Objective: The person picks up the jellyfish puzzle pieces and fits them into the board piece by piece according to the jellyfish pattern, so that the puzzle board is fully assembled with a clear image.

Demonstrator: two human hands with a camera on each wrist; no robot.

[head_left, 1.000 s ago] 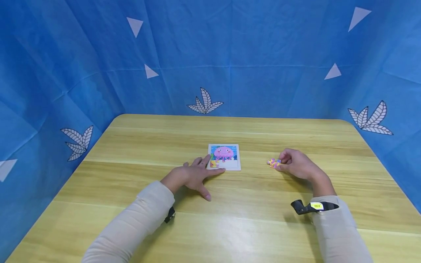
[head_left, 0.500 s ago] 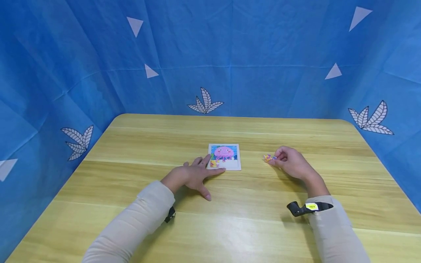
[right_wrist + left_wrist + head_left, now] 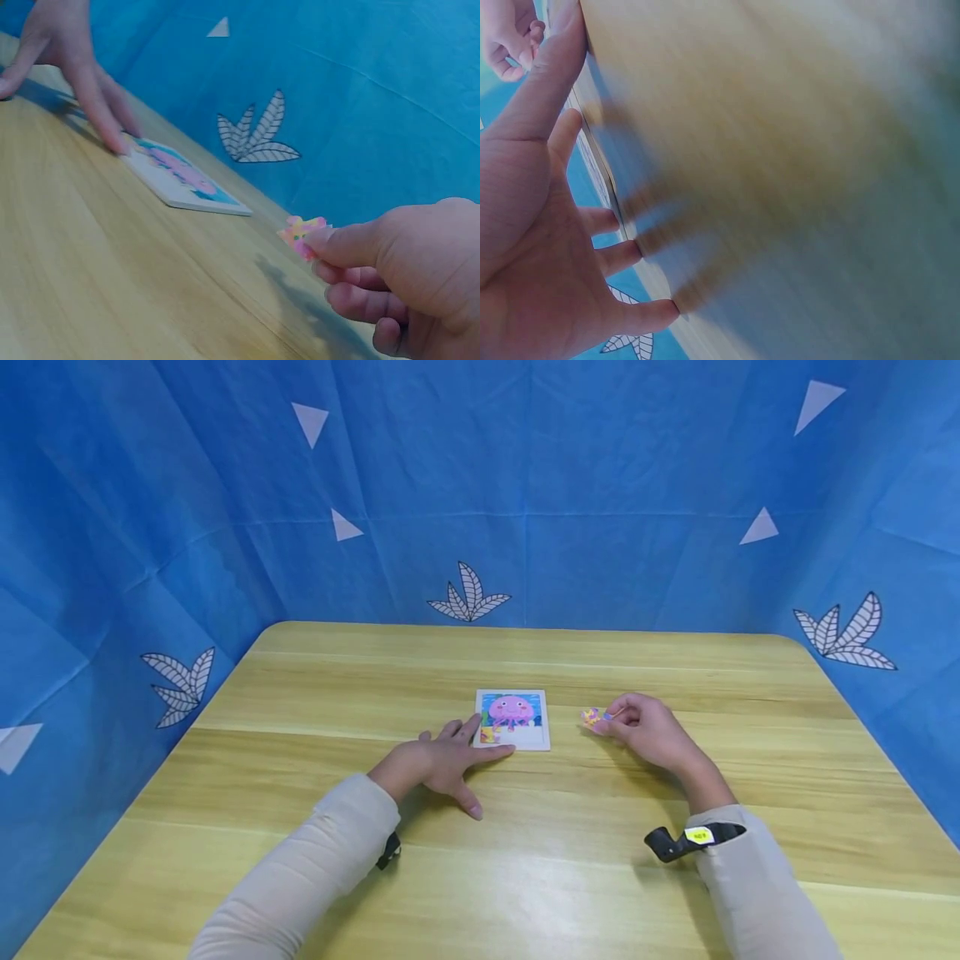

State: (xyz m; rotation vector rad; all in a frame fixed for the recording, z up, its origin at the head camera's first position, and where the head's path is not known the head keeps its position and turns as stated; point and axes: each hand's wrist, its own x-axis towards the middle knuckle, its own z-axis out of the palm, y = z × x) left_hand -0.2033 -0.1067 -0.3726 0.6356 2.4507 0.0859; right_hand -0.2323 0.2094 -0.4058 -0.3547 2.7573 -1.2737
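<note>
A square jellyfish jigsaw puzzle (image 3: 512, 708) lies in a white frame on the table. Its picture fills the top and the lower left corner, and a white strip shows at the lower right. With fingers spread, my left hand (image 3: 446, 764) rests on the frame's left and near edges; in the left wrist view its fingertips touch the tabletop. To the right of the frame, my right hand (image 3: 651, 731) pinches a pink and yellow puzzle piece (image 3: 300, 232) between thumb and fingers, raised above the table. Part of the piece is hidden behind the thumb.
The wood-grain table (image 3: 525, 877) runs back to a blue cloth (image 3: 637, 485) printed with leaves and white triangles. Cloth also hangs at the left and right sides. Each wrist carries a black strap mount, such as the right one (image 3: 693, 841).
My right hand has lifted the puzzle piece and moved left with it, toward the frame. The left hand and the framed puzzle have stayed in place.
</note>
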